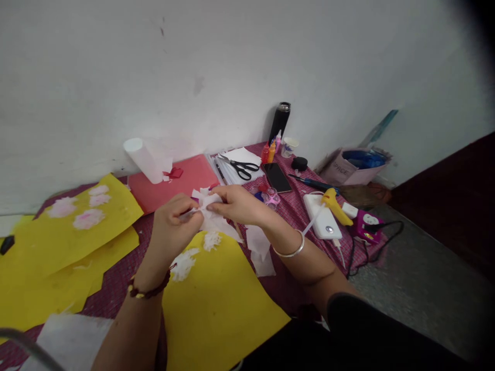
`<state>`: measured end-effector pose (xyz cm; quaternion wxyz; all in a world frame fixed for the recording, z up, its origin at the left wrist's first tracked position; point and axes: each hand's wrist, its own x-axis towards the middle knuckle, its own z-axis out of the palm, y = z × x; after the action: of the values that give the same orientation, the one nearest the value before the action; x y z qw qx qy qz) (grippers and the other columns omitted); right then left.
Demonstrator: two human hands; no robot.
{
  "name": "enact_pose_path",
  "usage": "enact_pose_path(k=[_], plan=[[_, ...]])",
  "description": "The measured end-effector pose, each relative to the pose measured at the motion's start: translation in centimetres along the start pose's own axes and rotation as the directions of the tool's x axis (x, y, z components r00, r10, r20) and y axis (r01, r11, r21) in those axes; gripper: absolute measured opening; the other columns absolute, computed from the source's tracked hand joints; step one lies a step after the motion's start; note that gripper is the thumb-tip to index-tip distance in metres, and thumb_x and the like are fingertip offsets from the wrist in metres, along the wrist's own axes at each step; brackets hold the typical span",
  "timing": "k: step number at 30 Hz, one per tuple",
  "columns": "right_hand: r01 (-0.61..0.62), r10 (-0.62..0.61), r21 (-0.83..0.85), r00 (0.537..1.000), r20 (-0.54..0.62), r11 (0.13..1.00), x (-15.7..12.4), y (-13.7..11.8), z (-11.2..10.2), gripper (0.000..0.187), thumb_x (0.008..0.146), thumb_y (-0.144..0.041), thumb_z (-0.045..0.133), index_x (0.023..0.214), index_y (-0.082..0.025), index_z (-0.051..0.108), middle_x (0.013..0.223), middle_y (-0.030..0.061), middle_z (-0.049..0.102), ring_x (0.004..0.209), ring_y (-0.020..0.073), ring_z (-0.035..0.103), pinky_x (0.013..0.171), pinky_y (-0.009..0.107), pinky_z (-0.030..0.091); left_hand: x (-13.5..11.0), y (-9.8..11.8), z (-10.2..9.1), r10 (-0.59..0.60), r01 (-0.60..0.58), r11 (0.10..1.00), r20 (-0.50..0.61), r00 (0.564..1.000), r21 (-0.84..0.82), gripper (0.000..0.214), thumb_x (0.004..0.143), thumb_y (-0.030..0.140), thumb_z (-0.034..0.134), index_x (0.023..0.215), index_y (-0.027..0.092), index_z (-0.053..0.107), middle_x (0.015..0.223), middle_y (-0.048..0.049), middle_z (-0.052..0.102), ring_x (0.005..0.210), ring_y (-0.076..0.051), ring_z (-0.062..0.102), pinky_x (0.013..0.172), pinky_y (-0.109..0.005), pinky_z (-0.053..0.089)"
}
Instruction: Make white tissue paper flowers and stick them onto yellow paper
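My left hand [174,224] and my right hand [235,203] meet over a crumpled piece of white tissue paper [211,208], and both pinch it with closed fingers. They hover above a yellow paper sheet [220,304] that bears white fluffy patches [184,264]. A beaded band circles my left wrist and a silver bangle my right.
More yellow sheets [58,242] with pinkish-white patches lie at left. A red sheet [185,183], a white paper roll [145,159], scissors [242,167], a phone [277,176], small paint bottles [269,150], a black flask [279,122], a yellow glue gun [335,203] and a power bank [322,215] lie beyond.
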<state>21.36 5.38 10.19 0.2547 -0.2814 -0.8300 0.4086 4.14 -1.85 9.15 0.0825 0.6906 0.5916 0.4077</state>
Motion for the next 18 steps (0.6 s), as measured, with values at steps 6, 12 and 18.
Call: enact_pose_path(k=[6,12,18], plan=[[-0.023,0.022,0.023,0.999,0.03,0.999,-0.03,-0.16,-0.12,0.017,0.085,-0.025,0.055,0.072,-0.015,0.05,0.059,-0.0053,0.045,0.055,0.0071,0.04,0.054,0.021,0.026,0.08,-0.65,0.31,-0.066,0.062,0.995,-0.055,0.996,-0.073,0.007,0.07,0.017,0.054,0.064,0.02,0.057,0.072,0.0014,0.06,0.07,-0.015,0.056,0.063,-0.026,0.042],[-0.014,0.015,0.103,1.0,-0.012,0.995,0.14,0.24,0.19,0.021,0.084,-0.027,0.054,0.069,-0.017,0.044,0.059,-0.006,0.042,0.054,0.0069,0.046,0.051,0.019,0.032,0.11,-0.22,0.05,-0.171,0.17,0.982,-0.001,0.985,-0.087,0.005,0.07,0.018,0.055,0.066,0.02,0.057,0.07,0.0024,0.058,0.065,-0.014,0.051,0.061,-0.025,0.04],[-0.115,0.068,0.432,0.99,0.122,0.894,0.5,0.2,0.31,0.003,0.08,-0.016,0.052,0.078,-0.015,0.053,0.07,-0.003,0.055,0.057,0.0066,0.055,0.053,0.018,0.046,-0.02,0.29,-0.59,-0.282,0.334,0.871,0.19,0.94,-0.36,0.004,0.07,0.018,0.059,0.067,0.02,0.058,0.065,0.0037,0.049,0.06,-0.012,0.043,0.055,-0.024,0.034]])
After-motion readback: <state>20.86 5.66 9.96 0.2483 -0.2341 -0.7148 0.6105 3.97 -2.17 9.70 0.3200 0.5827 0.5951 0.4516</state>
